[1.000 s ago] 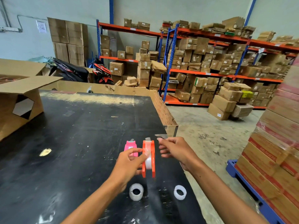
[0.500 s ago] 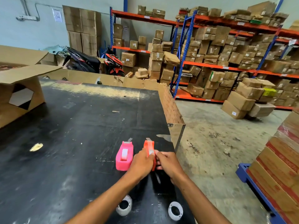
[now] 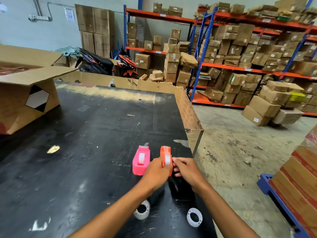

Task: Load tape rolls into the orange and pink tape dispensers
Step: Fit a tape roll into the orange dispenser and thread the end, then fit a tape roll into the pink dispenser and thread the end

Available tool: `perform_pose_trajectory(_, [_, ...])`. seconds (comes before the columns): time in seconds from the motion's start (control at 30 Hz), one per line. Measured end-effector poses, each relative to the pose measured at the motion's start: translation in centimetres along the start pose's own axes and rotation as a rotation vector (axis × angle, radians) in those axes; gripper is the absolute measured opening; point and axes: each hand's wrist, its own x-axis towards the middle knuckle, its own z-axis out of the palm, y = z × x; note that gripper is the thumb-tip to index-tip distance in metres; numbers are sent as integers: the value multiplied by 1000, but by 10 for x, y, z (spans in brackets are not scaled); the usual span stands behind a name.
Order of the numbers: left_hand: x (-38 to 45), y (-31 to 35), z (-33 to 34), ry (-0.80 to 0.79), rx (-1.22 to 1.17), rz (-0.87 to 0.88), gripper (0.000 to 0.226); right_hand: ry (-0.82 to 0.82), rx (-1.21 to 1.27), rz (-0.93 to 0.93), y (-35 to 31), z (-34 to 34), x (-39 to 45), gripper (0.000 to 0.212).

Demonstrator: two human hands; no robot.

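I am seeing both hands pinching the orange dispenser (image 3: 166, 159) upright on the black table (image 3: 85, 152): left hand (image 3: 157, 172) bracing its side, right hand (image 3: 187, 169) apparently seating the tape. Pink dispenser (image 3: 141, 159) is standing just beside, roll in; 2 rolls (image 3: 142, 210) are waiting near the wrists.

Table (image 3: 85, 152) filled the left and centre of frame. Two dispensers stood side by side at centre-right of the tabletop, the pink dispenser (image 3: 141, 160) left of the orange dispenser (image 3: 166, 158), just apart. Left hand (image 3: 156, 172) and right hand (image 3: 187, 170) flanked the latter, touching it. Two tape rolls (image 3: 142, 211) (image 3: 194, 217) lay lower in frame, under the forearms. Open carton (image 3: 20, 103) sat on the table at left edge. Shelving (image 3: 240, 66) stood upper right.
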Motion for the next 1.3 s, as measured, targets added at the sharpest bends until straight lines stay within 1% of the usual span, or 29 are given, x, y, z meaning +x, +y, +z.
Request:
perform_pose_trajectory(0.07, [-6, 0, -3, -10, -24, -9, 20, 0, -21, 5, -2, -1, -3, 36])
perform_pose_trajectory(0.13, [-11, 0, -9, -1, -56, 5, 32, 33, -32, -18, -8, 0, -8, 34])
perform_pose_trajectory(0.17, [-15, 1, -13, -2, -52, 7, 39, 77, -61, -54, -11, 0, -9, 30])
perform_pose_trajectory(0.2, [-18, -1, -18, 20, -39, 23, 43, 134, -121, -101, -14, 1, -10, 24])
perform_pose_trajectory(0.23, [-20, -3, -27, 54, -17, 54, 42, 190, -185, -153, -21, 3, -12, 19])
perform_pose_trajectory(0.3, [-22, -11, -43, 152, 47, 103, 36, 251, -283, -260, -32, 10, -15, 18])
perform_pose_trajectory(0.33, [-24, -17, -54, 193, 99, 128, 42, 246, -323, -306, -39, 17, -17, 19])
perform_pose_trajectory(0.4, [-27, -25, -72, 237, 210, 171, 50, 178, -411, -357, -50, 34, -19, 21])
perform_pose_trajectory(0.43, [-30, -27, -81, 217, 260, 172, 50, 123, -477, -370, -56, 44, -19, 23])
perform_pose_trajectory(0.53, [-29, -36, -94, 60, 338, 128, 53, -39, -712, -381, -70, 69, -20, 35])
perform_pose_trajectory(0.57, [-28, -41, -97, 12, 352, 131, 51, -75, -775, -355, -74, 75, -22, 37])
perform_pose_trajectory(0.63, [-22, -59, -94, -19, 338, 133, 48, -113, -879, -266, -79, 80, -24, 33])
perform_pose_trajectory(0.73, [-26, -70, -88, 70, 343, 153, 53, -104, -930, -165, -79, 84, -21, 27])
perform_pose_trajectory(0.8, [-29, -72, -86, 108, 413, 161, 50, -106, -928, -113, -81, 88, -15, 33])
perform_pose_trajectory(0.87, [-26, -77, -91, 129, 475, 167, 46, -144, -948, -58, -87, 95, -8, 38])
perform_pose_trajectory(0.97, [-19, -85, -97, 136, 471, 193, 46, -188, -1018, -9, -94, 100, -1, 39])
perform_pose_trajectory(1.03, [-13, -86, -99, 135, 466, 203, 46, -182, -1081, -43, -98, 102, 3, 35])
perform_pose_trajectory(1.1, [-7, -85, -101, 139, 465, 216, 47, -167, -1156, -138, -99, 106, 4, 22])
perform_pose_trajectory(1.2, [-4, -83, -104, 145, 452, 225, 47, -127, -1190, -237, -97, 107, 2, 25])
perform_pose_trajectory(1.3, [-5, -91, -105, 150, 428, 213, 44, -89, -1124, -312, -95, 104, -3, 23])
